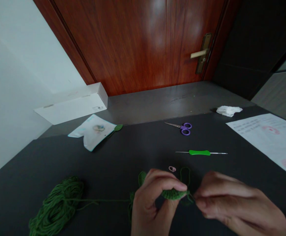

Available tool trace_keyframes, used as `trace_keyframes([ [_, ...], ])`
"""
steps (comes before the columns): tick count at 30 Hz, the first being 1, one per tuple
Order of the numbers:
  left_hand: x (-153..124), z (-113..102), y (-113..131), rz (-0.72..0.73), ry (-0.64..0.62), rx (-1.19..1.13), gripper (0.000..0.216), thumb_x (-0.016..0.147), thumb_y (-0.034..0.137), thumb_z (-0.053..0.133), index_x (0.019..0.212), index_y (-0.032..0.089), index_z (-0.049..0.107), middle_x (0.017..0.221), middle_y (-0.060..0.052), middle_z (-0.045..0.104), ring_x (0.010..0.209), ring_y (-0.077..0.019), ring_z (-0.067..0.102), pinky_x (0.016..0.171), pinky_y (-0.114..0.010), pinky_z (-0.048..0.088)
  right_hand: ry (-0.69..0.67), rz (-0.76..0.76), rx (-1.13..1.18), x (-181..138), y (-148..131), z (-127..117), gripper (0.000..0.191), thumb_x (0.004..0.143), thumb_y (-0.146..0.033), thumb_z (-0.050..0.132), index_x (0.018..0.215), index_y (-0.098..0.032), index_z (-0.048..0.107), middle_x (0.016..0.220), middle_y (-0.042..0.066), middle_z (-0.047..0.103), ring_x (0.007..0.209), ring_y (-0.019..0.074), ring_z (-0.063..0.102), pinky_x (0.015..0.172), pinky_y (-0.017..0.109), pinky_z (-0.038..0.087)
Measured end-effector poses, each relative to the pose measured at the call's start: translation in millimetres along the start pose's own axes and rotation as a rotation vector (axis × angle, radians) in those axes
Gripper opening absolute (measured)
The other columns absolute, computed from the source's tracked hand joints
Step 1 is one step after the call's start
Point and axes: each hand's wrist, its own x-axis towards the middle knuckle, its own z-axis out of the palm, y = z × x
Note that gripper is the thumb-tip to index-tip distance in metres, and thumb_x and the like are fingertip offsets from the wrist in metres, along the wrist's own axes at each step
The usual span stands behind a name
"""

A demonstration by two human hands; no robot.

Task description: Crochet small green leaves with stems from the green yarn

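"Where was the green crocheted piece (pixel 173 194) held?"

"It was pinched in the left hand (pixel 152 200), just beside the right hand (pixel 235 200), by which something thin (pixel 192 196) (yarn or needle, it could not be told) was gripped."

"And beyond?"

"A pink stitch marker (pixel 174 169) was seen, then a green-handled hook (pixel 199 152)."

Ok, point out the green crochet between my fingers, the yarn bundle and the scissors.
Green crochet (pixel 172 194): head view, its stitched middle.
Yarn bundle (pixel 61 200): head view, its looped strands.
Scissors (pixel 181 127): head view, where blades meet handles.
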Motion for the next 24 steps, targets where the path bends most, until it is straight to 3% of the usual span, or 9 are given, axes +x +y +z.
trace_keyframes([
  [3, 2, -3, 0, 0.045, 0.008, 0.013, 0.022, 0.077, 0.006, 0.062, 0.077, 0.025, 0.071, 0.079, -0.001, 0.066, 0.076, -0.0166, 0.061, 0.076, -0.028, 0.046, -0.043, -0.082, -0.132, -2, -2, 1, 0.035, 0.085, -0.011, 0.059, 0.117, -0.025, 0.063, 0.08, 0.005, 0.075, 0.068, 0.019, 0.068, 0.061, 0.03, 0.057],
  [6, 6, -9, 2, 0.132, -0.046, 0.09, 0.025, 0.076, 0.003, 0.061, 0.081, 0.026, 0.071, 0.081, -0.001, 0.066, 0.079, -0.0167, 0.061, 0.074, -0.027, 0.046, -0.048, -0.074, -0.206, -8, -1, -3, 0.035, 0.085, -0.016, 0.059, 0.118, -0.028, 0.062, 0.093, 0.006, 0.075, 0.081, 0.0229, 0.069, 0.075, 0.036, 0.056],
  [8, 9, -13, 3, 0.215, -0.085, 0.162, 0.029, 0.076, 0.0, 0.06, 0.084, 0.025, 0.071, 0.084, -0.002, 0.066, 0.082, -0.0175, 0.06, 0.074, -0.027, 0.046, 0.05, 0.001, -0.192, -12, 1, -9, 0.028, 0.091, -0.031, 0.05, 0.116, -0.032, 0.062, 0.1, 0.006, 0.072, 0.089, 0.0262, 0.068, 0.082, 0.041, 0.053],
  [10, 10, -17, 4, 0.295, -0.126, 0.226, 0.033, 0.075, -0.003, 0.058, 0.087, 0.024, 0.072, 0.086, -0.004, 0.067, 0.085, -0.0183, 0.058, 0.075, -0.028, 0.046, 0.12, 0.004, -0.066, -13, 2, -15, 0.03, 0.092, -0.044, 0.042, 0.115, -0.034, 0.061, 0.091, 0.005, 0.072, 0.082, 0.0254, 0.068, 0.075, 0.039, 0.056],
  [12, 10, -19, 4, 0.36, -0.168, 0.275, 0.034, 0.074, -0.003, 0.057, 0.089, 0.024, 0.072, 0.087, -0.005, 0.067, 0.086, -0.0189, 0.058, 0.076, -0.029, 0.047, 0.213, 0.107, -0.01, -10, 3, -18, 0.021, 0.093, -0.034, 0.045, 0.108, -0.032, 0.061, 0.084, 0.004, 0.071, 0.08, 0.023, 0.068, 0.07, 0.034, 0.056],
  [16, 10, -21, 2, 0.47, -0.213, 0.343, 0.035, 0.072, -0.001, 0.06, 0.092, 0.025, 0.072, 0.085, -0.003, 0.07, 0.082, -0.0192, 0.059, 0.08, -0.032, 0.047, -0.002, 0.163, -0.035, 1, -1, -15, 0.029, 0.081, -0.004, 0.06, 0.099, -0.026, 0.06, 0.081, 0.001, 0.068, 0.075, 0.0171, 0.065, 0.065, 0.029, 0.053],
  [24, 14, -21, 3, 0.604, -0.222, 0.447, 0.018, 0.084, 0.014, 0.054, 0.089, 0.024, 0.069, 0.081, -0.003, 0.072, 0.076, -0.0175, 0.06, 0.078, -0.032, 0.049, -0.135, 0.13, -0.138, 6, -5, -8, 0.023, 0.08, -0.002, 0.056, 0.093, -0.02, 0.06, 0.076, 0.001, 0.066, 0.071, 0.0152, 0.06, 0.063, 0.03, 0.048],
])
